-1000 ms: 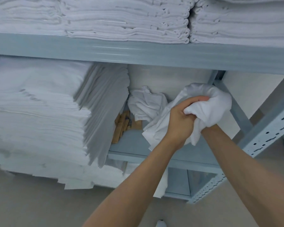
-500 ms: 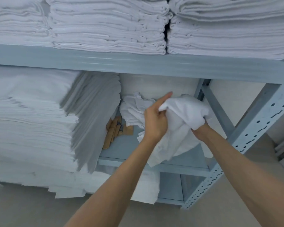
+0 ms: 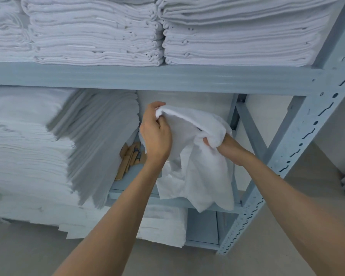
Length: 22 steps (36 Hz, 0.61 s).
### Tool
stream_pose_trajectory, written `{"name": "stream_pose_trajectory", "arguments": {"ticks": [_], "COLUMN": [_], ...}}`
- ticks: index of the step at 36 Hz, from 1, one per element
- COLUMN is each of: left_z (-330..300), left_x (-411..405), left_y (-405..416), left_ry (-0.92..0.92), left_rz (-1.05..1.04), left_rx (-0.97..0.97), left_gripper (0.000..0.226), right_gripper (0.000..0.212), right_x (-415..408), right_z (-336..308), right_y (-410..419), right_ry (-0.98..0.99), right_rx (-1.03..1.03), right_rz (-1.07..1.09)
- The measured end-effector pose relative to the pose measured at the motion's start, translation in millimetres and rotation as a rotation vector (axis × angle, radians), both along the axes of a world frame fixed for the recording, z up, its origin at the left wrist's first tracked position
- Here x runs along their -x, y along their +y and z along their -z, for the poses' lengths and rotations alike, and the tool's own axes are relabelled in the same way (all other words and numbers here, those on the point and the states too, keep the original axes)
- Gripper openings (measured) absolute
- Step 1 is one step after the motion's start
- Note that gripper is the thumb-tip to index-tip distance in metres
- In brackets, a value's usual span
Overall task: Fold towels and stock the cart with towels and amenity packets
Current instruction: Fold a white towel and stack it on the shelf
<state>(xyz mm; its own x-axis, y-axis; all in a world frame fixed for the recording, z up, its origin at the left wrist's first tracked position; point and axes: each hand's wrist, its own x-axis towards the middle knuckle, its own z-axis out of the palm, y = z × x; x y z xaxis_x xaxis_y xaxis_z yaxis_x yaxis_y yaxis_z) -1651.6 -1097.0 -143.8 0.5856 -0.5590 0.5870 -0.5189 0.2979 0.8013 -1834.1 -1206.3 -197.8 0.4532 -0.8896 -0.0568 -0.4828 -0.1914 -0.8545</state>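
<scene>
The left hand [image 3: 155, 134] pinches one top corner of a white towel [image 3: 195, 156], and the right hand [image 3: 217, 144], mostly hidden in the cloth, seems to have its fingers curled around the other end. The towel is up in the air in front of the middle shelf [image 3: 131, 186]. Its top edge runs left to right, and the long part hangs down. The bunched cloth could slip from a hand, or the loose bottom could brush the brown packets [image 3: 127, 160] and knock them off.

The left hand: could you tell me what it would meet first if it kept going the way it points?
Probably the pale back wall above the shelf; the left hand grips the towel, and depth is unclear.
</scene>
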Motion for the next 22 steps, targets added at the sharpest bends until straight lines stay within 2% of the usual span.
{"name": "stream_pose_trajectory", "arguments": {"ticks": [4, 6, 8, 10, 14, 19, 22], "left_z": [0.1, 3.2, 8.9, 14.3, 15.6, 2.8, -0.1], "left_x": [0.6, 0.4, 0.1, -2.9, -13.8, -41.1, -59.9], "left_y": [10.9, 17.0, 25.6, 36.4, 66.6, 109.5, 133.3], "left_ry": [-0.072, -0.130, -0.130, -0.026, 0.185, 0.401, 0.483], "left_rz": [0.045, 0.026, 0.042, 0.107, 0.201, 0.230, 0.271], "left_rx": [-0.183, -0.285, -0.330, -0.302, -0.226, -0.164, -0.092], "left_gripper": [0.012, 0.016, 0.031, 0.043, 0.042, 0.049, 0.042], "right_gripper": [0.025, 0.031, 0.036, 0.048, 0.052, 0.075, 0.068], "right_x": [9.3, 12.2, 14.6, 16.2, 14.8, 12.7, 17.8], "right_z": [-4.0, -9.3, -15.5, -18.7, -21.2, -11.4, 8.2], "right_y": [13.2, 22.5, 35.1, 49.0, 89.6, 149.8, 192.4], "right_ry": [-0.096, -0.159, -0.192, -0.163, -0.052, 0.032, 0.109], "right_rx": [-0.011, -0.048, -0.064, -0.021, 0.013, -0.039, -0.073], "right_rz": [0.019, 0.108, 0.176, 0.201, 0.187, 0.225, 0.260]}}
